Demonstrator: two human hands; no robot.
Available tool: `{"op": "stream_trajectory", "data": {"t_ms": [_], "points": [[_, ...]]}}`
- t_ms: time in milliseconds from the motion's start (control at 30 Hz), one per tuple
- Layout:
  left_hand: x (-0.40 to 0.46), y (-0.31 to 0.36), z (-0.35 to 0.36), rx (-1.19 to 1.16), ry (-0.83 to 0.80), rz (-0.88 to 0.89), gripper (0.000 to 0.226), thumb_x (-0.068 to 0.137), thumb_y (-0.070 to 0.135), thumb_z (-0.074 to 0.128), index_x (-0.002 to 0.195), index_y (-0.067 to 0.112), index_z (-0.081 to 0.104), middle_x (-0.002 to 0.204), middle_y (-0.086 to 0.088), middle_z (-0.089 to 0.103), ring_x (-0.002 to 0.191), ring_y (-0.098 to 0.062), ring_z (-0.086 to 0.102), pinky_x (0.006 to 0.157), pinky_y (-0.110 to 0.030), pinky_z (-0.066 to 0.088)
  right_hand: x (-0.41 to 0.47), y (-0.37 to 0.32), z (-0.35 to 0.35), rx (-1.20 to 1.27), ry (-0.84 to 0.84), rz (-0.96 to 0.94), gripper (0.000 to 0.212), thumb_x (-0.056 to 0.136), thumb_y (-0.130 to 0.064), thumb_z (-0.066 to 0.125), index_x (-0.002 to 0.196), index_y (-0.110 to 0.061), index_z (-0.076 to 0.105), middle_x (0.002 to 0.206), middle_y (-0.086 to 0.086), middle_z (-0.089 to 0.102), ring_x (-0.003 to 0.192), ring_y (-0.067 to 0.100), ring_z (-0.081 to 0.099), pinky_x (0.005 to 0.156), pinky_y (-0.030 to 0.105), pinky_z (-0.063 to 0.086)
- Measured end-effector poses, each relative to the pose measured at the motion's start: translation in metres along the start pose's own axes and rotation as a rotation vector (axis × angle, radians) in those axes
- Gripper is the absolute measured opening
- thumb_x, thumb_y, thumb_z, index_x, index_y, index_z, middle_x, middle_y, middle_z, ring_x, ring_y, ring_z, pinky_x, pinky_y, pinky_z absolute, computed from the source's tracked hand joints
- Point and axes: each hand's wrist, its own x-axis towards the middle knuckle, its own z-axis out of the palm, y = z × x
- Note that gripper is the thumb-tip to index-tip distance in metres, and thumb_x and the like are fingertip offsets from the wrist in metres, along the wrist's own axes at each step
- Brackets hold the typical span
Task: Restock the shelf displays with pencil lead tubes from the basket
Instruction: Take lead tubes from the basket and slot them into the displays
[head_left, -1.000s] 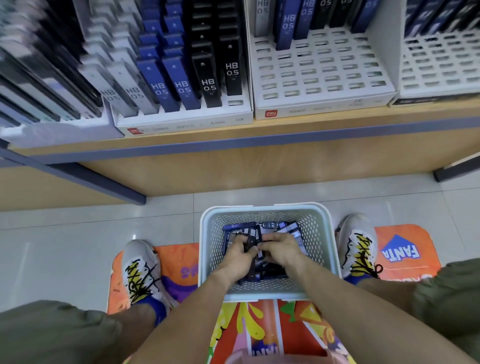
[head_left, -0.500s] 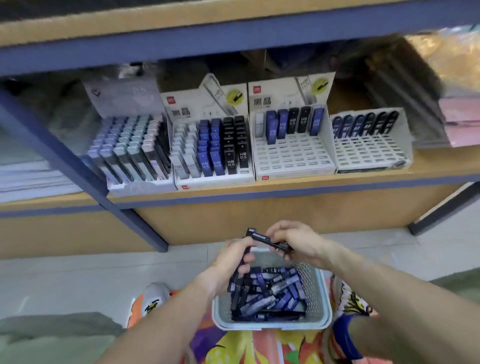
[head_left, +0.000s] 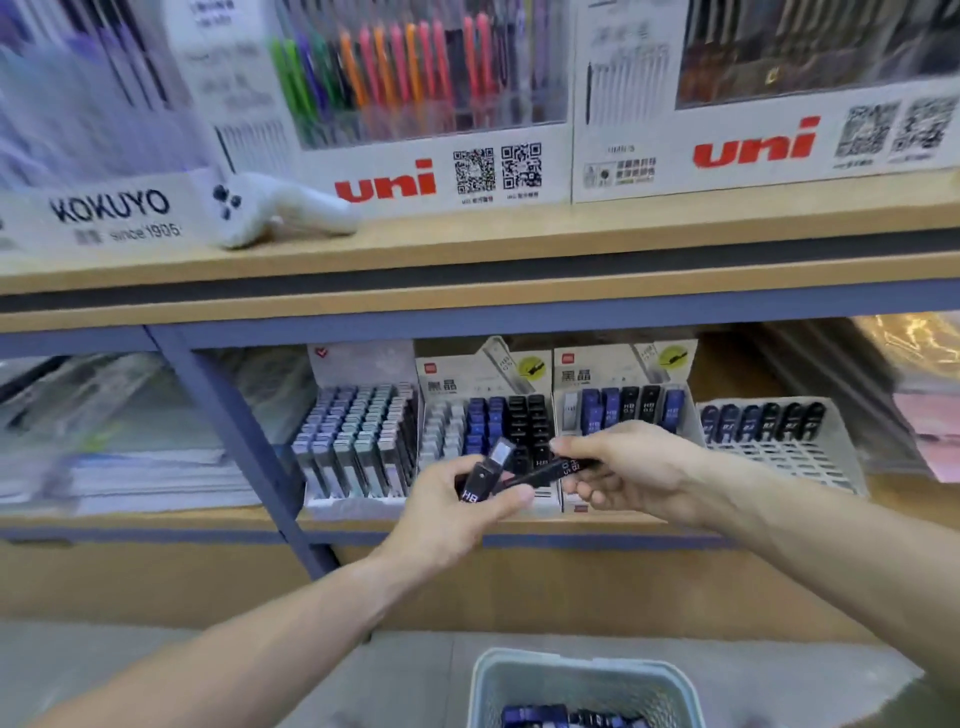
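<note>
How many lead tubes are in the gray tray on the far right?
6 stand in the gray tray: three blue tubes on the left, three black tubes on the right, all along its back row. None look hidden.

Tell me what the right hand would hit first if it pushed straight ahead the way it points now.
Probably the left hand and the black tubes it grips: the right hand points its own black tube leftward at them. Depth is unclear; it might pass behind, toward the full display box.
</note>
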Motion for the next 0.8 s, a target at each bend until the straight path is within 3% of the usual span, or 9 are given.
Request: {"op": "stream_trajectory", "data": {"t_ms": [67, 167, 267, 333, 600, 700, 800], "points": [[-0.002, -0.013, 0.001, -0.060, 0.025, -0.068, 0.032, 0.083, 0.030, 0.084, 0.060, 0.027, 0.062, 0.055, 0.012, 0.041, 0.049, -0.007, 0.037, 0.051, -0.023, 0.030, 0.007, 0.005, -0.002, -0.035, -0.026, -0.048, 0.023, 0.089, -0.016, 0.077, 0.106, -0.001, 0.072, 0.085, 0.013, 0.071, 0.069, 0.017, 0.062, 0.069, 0.029, 0.054], [-0.004, -0.030, 0.007, -0.221, 0.047, -0.242, 0.021, 0.081, 0.030, 0.086, 0.075, 0.020, 0.069, 0.057, 0.008, 0.039, 0.045, -0.010, 0.031, 0.045, -0.020, 0.030, 0.023, 0.024, -0.004, 0.015, 0.052, -0.120, 0.025, 0.086, 0.001, 0.076, 0.110, 0.001, 0.071, 0.093, 0.014, 0.074, 0.077, 0.021, 0.069, 0.086, 0.036, 0.060], [0.002, -0.037, 0.017, -0.290, -0.015, -0.353, 0.021, 0.083, 0.027, 0.085, 0.083, 0.014, 0.069, 0.058, 0.007, 0.036, 0.047, -0.011, 0.025, 0.043, -0.019, 0.026, 0.036, 0.030, 0.000, 0.051, 0.178, -0.187, 0.031, 0.084, 0.005, 0.076, 0.113, -0.005, 0.069, 0.089, 0.013, 0.074, 0.075, 0.020, 0.072, 0.077, 0.029, 0.061], [0.004, -0.039, 0.024, -0.336, -0.046, -0.393, 0.022, 0.083, 0.027, 0.085, 0.083, 0.014, 0.067, 0.059, 0.006, 0.036, 0.048, -0.011, 0.026, 0.043, -0.019, 0.024, 0.040, 0.030, 0.001, 0.023, 0.231, -0.249, 0.035, 0.084, 0.003, 0.078, 0.113, -0.011, 0.065, 0.084, 0.013, 0.073, 0.075, 0.022, 0.072, 0.079, 0.032, 0.063], [0.009, -0.040, 0.032, -0.413, -0.140, -0.494, 0.027, 0.083, 0.024, 0.085, 0.090, 0.010, 0.063, 0.058, 0.007, 0.040, 0.047, -0.008, 0.031, 0.042, -0.019, 0.024, 0.052, 0.035, 0.003, -0.053, 0.213, -0.278, 0.032, 0.084, -0.005, 0.080, 0.111, -0.016, 0.066, 0.096, 0.018, 0.074, 0.077, 0.023, 0.076, 0.082, 0.034, 0.062], [0.014, -0.041, 0.033, -0.521, -0.127, -0.583, 0.022, 0.089, 0.022, 0.075, 0.080, 0.016, 0.056, 0.057, 0.003, 0.040, 0.046, -0.011, 0.026, 0.047, -0.025, 0.012, 0.055, 0.034, 0.003, -0.052, 0.271, -0.375, 0.032, 0.085, 0.001, 0.077, 0.111, -0.011, 0.062, 0.077, 0.005, 0.072, 0.071, 0.020, 0.073, 0.077, 0.034, 0.063], [0.018, -0.041, 0.032, -0.581, -0.148, -0.649, 0.013, 0.088, 0.026, 0.057, 0.084, 0.015, 0.052, 0.059, 0.002, 0.036, 0.047, -0.014, 0.020, 0.052, -0.030, 0.009, 0.059, 0.036, 0.003, -0.203, 0.387, -0.520, 0.031, 0.084, -0.004, 0.079, 0.102, -0.023, 0.061, 0.078, -0.001, 0.071, 0.075, 0.019, 0.071, 0.076, 0.035, 0.061]]}}
